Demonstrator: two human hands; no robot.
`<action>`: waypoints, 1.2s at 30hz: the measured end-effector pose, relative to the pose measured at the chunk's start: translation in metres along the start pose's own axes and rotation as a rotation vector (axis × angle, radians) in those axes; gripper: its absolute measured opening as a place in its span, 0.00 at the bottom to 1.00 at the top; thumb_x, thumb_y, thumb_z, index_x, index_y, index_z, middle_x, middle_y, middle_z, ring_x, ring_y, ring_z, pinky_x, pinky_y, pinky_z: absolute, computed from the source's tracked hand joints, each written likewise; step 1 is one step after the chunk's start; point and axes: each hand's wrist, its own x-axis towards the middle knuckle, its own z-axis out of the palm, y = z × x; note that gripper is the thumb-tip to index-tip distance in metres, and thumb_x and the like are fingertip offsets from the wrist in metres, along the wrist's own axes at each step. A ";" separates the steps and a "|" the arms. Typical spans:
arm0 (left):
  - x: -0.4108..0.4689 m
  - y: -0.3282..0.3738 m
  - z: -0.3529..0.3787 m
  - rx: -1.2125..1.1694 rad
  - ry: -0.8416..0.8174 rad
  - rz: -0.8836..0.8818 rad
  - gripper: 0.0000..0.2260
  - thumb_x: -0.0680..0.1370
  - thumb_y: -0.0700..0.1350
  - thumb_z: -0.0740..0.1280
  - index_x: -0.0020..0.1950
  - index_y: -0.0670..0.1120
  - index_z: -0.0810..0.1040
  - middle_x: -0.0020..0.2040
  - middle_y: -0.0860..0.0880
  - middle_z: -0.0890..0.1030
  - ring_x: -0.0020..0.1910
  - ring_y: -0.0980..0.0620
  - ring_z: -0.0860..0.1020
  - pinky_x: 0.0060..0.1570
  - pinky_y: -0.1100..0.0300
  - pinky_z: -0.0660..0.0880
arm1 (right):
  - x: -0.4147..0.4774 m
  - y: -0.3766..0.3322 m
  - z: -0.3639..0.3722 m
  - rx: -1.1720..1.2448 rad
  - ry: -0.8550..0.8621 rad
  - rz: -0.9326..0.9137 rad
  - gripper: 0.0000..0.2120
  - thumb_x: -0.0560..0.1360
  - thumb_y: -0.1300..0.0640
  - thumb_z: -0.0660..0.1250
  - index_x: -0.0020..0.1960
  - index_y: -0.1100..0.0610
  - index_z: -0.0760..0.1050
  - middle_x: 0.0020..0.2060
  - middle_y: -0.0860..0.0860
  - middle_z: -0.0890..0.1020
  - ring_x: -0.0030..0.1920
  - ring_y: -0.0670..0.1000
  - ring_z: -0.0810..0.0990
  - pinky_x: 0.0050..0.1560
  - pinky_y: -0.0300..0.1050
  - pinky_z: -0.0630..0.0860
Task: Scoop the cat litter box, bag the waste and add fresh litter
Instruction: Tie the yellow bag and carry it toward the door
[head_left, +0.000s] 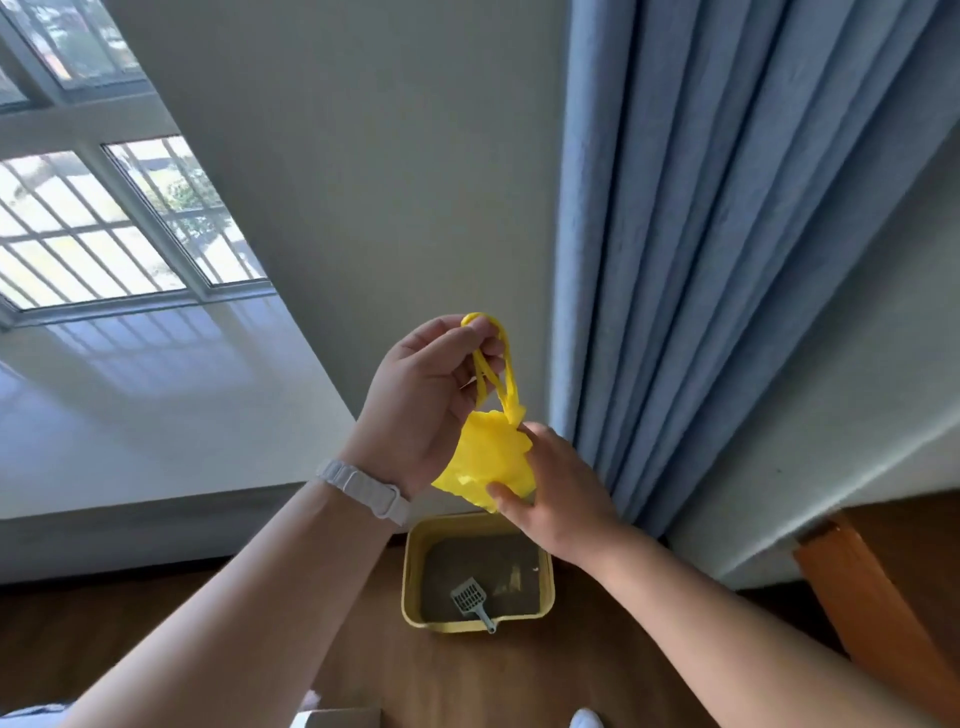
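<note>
A small yellow plastic bag (491, 457) hangs in front of me, crumpled, with its two handle loops up. My left hand (421, 405) pinches the loops at the top. My right hand (556, 493) pinches the bag's lower body between thumb and fingers. Far below on the wooden floor stands the yellow litter box (410, 587) against the wall, filled with grey litter. A grey slotted scoop (470, 597) lies in the litter, its handle resting over the near rim.
A blue curtain (701, 260) hangs right of the box. A white window ledge (156, 415) juts out at the left under a barred window. An orange wooden piece (872, 597) stands at the right. A white box edge (337, 719) shows at the bottom.
</note>
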 end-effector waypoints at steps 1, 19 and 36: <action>-0.003 0.002 -0.001 0.006 -0.025 -0.006 0.06 0.78 0.36 0.64 0.43 0.40 0.78 0.37 0.45 0.78 0.35 0.51 0.77 0.38 0.62 0.76 | -0.003 -0.004 -0.001 -0.003 0.012 0.015 0.29 0.76 0.38 0.63 0.71 0.51 0.64 0.63 0.50 0.72 0.62 0.51 0.72 0.56 0.48 0.76; -0.089 0.031 -0.001 0.131 -0.579 -0.103 0.09 0.79 0.39 0.66 0.40 0.43 0.82 0.37 0.45 0.78 0.38 0.49 0.74 0.43 0.56 0.70 | -0.117 -0.108 -0.017 -0.156 0.329 0.354 0.26 0.75 0.38 0.61 0.67 0.53 0.70 0.59 0.49 0.74 0.60 0.50 0.74 0.53 0.45 0.77; -0.303 -0.073 0.170 0.090 -1.100 -0.301 0.05 0.73 0.41 0.69 0.42 0.40 0.79 0.35 0.42 0.77 0.35 0.47 0.75 0.37 0.54 0.72 | -0.405 -0.154 -0.099 -0.298 0.655 0.821 0.29 0.75 0.37 0.60 0.72 0.49 0.65 0.64 0.45 0.71 0.63 0.48 0.72 0.58 0.43 0.75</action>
